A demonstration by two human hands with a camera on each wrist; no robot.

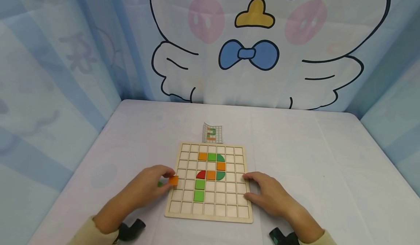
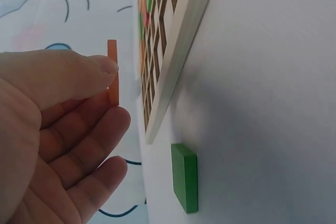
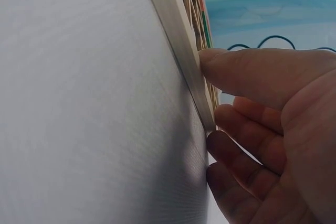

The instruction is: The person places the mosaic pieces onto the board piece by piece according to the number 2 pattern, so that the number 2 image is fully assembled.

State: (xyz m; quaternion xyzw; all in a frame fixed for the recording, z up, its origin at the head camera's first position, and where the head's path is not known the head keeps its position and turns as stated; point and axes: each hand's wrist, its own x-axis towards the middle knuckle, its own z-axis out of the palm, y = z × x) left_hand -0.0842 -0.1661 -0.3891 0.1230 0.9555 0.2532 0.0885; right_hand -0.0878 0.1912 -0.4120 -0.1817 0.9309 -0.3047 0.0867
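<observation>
Between thumb and fingers my left hand (image 1: 149,185) pinches an orange square tile (image 1: 174,180) at the left edge of the wooden grid board (image 1: 210,219). A green block (image 2: 185,178) lies on the table beneath that hand, mostly hidden in the head view. My right hand (image 1: 270,194) touches the board's right edge with its thumb and fingertips. Set in the board's cells are orange, light green and dark green pieces, plus a red quarter-round piece (image 1: 201,174). The lowest light green square (image 1: 198,195) sits below another one.
Behind the board stands a small folded pattern card (image 1: 214,135) printed with a coloured grid. A white cloth covers the table (image 1: 295,146). Curtains with a cartoon bird (image 1: 249,55) hang at the back and sides.
</observation>
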